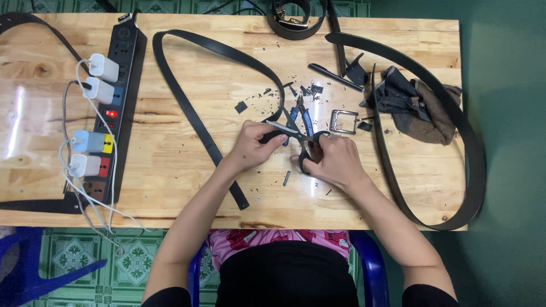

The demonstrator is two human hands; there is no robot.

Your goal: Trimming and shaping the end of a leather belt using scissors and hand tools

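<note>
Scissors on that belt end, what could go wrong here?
1. The left hand pinches the belt end right beside the open scissors held by the right hand; a slip could nick the fingers.
2. The pliers and buckle lie close by and could get knocked.
3. Leather scraps could scatter further.

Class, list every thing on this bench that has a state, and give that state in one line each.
Scissors: open, in right hand.
Black belt: end pinched by left hand.
Power strip: switch lit, chargers plugged in.
Metal buckle: detached, lying flat.
Cloth: crumpled.
</note>
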